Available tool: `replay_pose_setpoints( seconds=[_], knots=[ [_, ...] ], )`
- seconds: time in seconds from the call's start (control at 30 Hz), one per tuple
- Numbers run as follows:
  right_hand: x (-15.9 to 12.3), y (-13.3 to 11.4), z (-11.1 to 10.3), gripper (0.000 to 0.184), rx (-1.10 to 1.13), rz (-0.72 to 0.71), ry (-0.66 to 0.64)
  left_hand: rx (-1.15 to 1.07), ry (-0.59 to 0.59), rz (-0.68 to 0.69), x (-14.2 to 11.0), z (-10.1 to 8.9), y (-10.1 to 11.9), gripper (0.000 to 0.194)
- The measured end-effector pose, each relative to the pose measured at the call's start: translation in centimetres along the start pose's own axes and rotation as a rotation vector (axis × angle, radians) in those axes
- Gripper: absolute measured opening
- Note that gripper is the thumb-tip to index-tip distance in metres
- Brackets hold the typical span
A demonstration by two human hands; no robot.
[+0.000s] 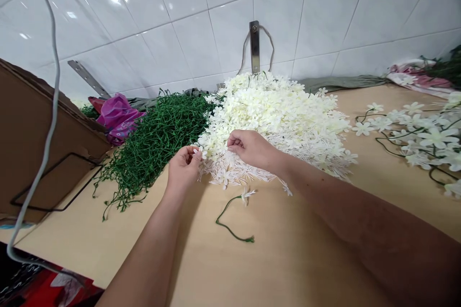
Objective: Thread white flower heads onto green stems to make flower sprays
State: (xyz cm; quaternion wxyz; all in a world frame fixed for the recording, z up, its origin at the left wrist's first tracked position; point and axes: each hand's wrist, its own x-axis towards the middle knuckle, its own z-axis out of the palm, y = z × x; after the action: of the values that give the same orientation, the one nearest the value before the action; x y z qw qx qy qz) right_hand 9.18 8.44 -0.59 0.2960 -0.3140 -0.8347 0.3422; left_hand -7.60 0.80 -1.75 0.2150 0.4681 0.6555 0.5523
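My left hand (183,165) is closed in a pinch on a small white artificial flower (200,153), at the left edge of the white flower heap. My right hand (252,148) is closed too, its fingertips together over the front of the large heap of white artificial flowers (266,105). What its fingers pinch, if anything, I cannot make out. On the table in front of the hands lies a curved green stem (225,225) with a white flower on one end. Left of the heap is a pile of tangled green plastic stems (162,129).
Flowers on green stems (432,139) lie at the right. A cardboard box (46,139) with a black wire frame (57,208) before it stands left, where a grey cable (54,105) hangs. A purple bag (118,115) and a metal bracket (254,48) are near the tiled wall.
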Motion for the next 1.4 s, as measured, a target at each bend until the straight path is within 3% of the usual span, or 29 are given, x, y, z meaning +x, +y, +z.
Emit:
replay_pose_setpoints(
  seconds=[0.27,0.43,0.63,0.83,1.1,1.4],
  knots=[
    [0.2,0.5,0.5,0.003,0.16,0.064,0.017,-0.136,-0.139,-0.014,-1.2,0.4,1.2,0.021],
    [0.0,-0.6,0.6,0.005,0.255,0.094,-0.025,-0.128,-0.15,-0.013,-1.6,1.1,1.0,0.02],
    [-0.7,-2.1,0.8,0.004,0.066,-0.059,0.003,-0.107,-0.207,-0.057,-1.7,1.7,0.8,0.019],
    [-1.0,-2.4,0.8,0.009,-0.151,-0.109,0.047,-0.106,-0.246,-0.08,-2.1,1.7,1.7,0.021],
    [-1.1,-2.8,1.0,0.011,-0.388,-0.151,0.04,-0.095,-0.18,-0.115,-1.9,1.4,1.6,0.02],
    [-1.7,-3.7,1.3,0.025,-0.733,-0.323,0.072,-0.14,-0.176,-0.107,-1.9,1.4,1.3,0.021]
  ],
)
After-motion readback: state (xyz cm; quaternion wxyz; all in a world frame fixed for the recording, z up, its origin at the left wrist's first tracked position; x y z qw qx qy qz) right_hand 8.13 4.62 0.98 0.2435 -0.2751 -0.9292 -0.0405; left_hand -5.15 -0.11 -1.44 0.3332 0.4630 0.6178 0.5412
